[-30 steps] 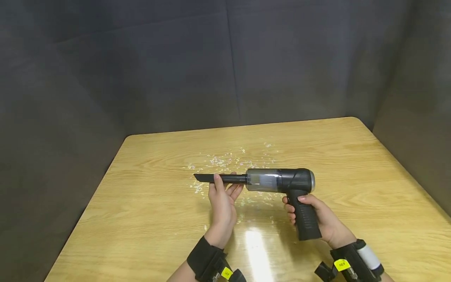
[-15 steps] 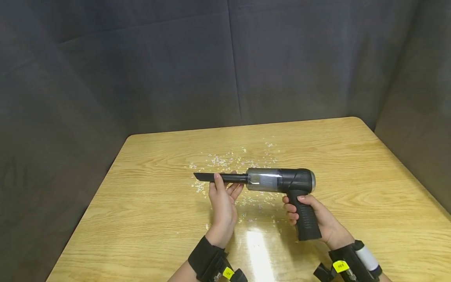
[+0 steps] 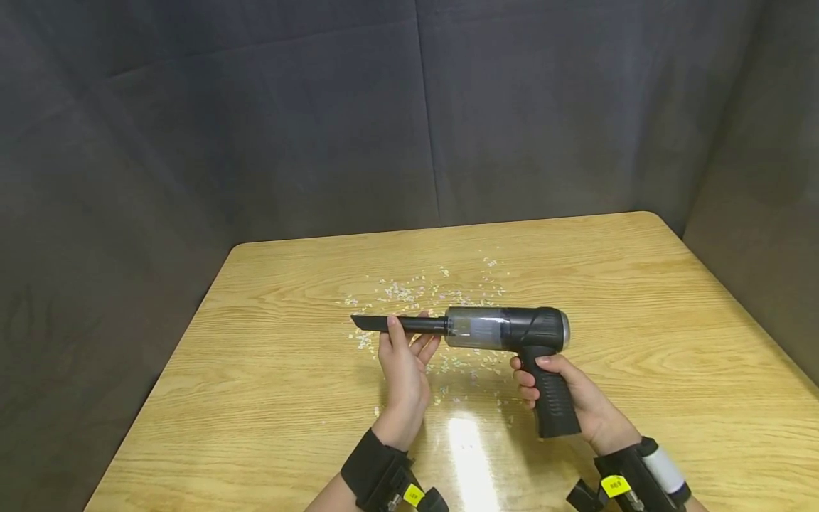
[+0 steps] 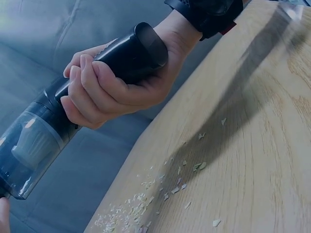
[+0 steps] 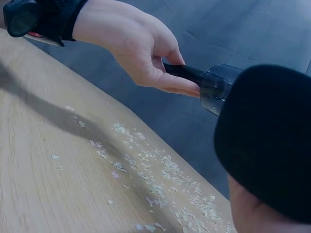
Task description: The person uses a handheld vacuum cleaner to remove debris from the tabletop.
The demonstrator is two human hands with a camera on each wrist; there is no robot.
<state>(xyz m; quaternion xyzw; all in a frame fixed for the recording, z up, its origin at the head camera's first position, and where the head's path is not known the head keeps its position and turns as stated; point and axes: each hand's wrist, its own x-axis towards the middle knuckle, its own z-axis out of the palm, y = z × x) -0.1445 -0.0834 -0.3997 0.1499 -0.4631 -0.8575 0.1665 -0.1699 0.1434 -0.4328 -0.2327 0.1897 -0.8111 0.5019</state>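
Observation:
A black handheld vacuum cleaner (image 3: 537, 328) with a clear dust cup (image 3: 476, 328) is held level above the table, its nozzle toward the left. My right hand (image 3: 591, 405) grips the pistol-style handle, thumb on its upper back; the left wrist view shows those fingers (image 4: 90, 99) wrapped round it. My left hand (image 3: 404, 370) pinches the slim black nozzle (image 3: 371, 323) between thumb and fingers, close to the dust cup. In the right wrist view the handle's base hides most of the right hand, while the left hand (image 5: 146, 53) shows at the nozzle.
Small pale paper bits (image 3: 399, 293) lie scattered over the middle of the wooden table (image 3: 256, 341), under and behind the vacuum. Dark grey cloth (image 3: 320, 128) hangs behind the table and at both sides. Each wrist wears a black strap (image 3: 377, 469) with a camera.
Both hands keep their hold on the vacuum cleaner. It has shifted very slightly to the left in the head view; the paper bits look unchanged.

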